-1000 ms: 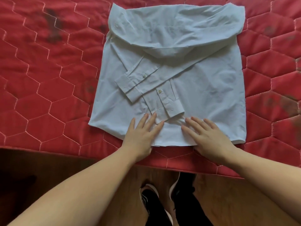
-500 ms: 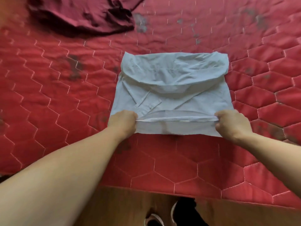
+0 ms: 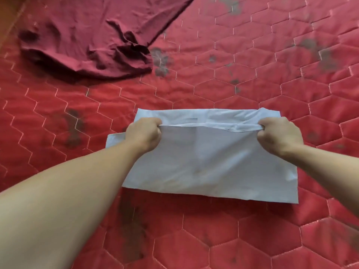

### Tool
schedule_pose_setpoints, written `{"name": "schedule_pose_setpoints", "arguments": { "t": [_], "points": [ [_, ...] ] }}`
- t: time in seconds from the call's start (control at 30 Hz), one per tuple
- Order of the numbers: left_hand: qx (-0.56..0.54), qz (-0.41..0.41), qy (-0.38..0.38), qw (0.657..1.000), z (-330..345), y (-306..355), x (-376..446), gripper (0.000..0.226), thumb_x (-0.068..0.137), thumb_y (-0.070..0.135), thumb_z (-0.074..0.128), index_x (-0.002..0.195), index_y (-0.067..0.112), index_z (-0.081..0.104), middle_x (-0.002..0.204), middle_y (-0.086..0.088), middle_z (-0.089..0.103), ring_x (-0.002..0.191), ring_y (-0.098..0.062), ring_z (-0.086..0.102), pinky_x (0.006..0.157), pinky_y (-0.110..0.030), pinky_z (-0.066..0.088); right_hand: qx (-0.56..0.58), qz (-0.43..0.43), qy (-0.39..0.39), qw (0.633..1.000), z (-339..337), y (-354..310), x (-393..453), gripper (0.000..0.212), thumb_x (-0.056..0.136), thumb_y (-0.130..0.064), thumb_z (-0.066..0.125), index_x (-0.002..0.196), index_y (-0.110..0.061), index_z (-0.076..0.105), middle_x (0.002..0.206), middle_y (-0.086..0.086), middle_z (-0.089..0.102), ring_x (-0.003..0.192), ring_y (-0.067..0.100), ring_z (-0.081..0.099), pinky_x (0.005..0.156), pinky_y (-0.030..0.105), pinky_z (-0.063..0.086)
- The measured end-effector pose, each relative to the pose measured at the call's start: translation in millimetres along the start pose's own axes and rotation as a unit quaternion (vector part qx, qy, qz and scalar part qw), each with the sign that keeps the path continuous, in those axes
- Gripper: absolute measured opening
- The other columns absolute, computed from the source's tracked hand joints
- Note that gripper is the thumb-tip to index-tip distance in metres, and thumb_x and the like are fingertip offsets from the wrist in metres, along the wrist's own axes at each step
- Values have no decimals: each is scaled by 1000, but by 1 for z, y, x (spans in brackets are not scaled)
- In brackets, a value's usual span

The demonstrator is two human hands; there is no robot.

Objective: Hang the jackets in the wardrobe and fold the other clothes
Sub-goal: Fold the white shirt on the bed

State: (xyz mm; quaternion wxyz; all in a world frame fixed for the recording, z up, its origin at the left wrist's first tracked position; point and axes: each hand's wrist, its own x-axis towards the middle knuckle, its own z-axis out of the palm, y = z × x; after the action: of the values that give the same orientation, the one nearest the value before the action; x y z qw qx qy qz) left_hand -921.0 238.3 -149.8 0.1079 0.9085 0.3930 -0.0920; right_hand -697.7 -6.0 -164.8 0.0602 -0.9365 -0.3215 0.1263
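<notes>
Your left hand (image 3: pixel 143 133) and right hand (image 3: pixel 279 133) are both fisted on the shirt (image 3: pixel 204 162), each pinching one end of its hem. Half a second ago that hem sat low over the cuffs; now you have carried it farther from you, so the lower half covers the sleeves and nearly meets the far fold. The shirt lies between your hands on the quilt (image 3: pixel 252 74). A maroon garment (image 3: pixel 93 39) lies well beyond your left hand.
</notes>
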Motion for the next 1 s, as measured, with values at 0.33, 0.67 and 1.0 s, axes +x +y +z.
{"name": "schedule_pose_setpoints", "arguments": {
  "t": [0.33, 0.67, 1.0],
  "points": [
    [0, 1, -79, 997, 50, -4, 89, 21, 99, 30, 34, 100, 20, 52, 101, -5, 64, 94, -31, 54, 83, -40, 33, -24, 45, -121, 991, 32, 0, 95, 16, 82, -22, 44, 72, -14, 53, 71, 6, 53, 71, 33, 52, 63, 34, 36],
    [-47, 61, 34, 996, 76, -22, 120, 21, 97, 42, 44, 98, 27, 59, 90, -4, 67, 94, -30, 55, 83, -40, 27, -53, -5, -2, 999, 55, 6, 113, 37, 93, -49, 42, 76, -18, 55, 85, 16, 63, 81, 40, 59, 70, 40, 40],
    [-68, 246, -67, 965, 93, 59, 21, 50, 91, 48, 35, 135, 34, 54, 148, -2, 45, 139, -30, 35, 110, -54, 19, 142, -73, 62, 985, 85, -74, 20, 20, 84, -16, 63, 104, -18, 67, 107, 3, 61, 100, 26, 58, 88, 38, 32]
  ]
}}
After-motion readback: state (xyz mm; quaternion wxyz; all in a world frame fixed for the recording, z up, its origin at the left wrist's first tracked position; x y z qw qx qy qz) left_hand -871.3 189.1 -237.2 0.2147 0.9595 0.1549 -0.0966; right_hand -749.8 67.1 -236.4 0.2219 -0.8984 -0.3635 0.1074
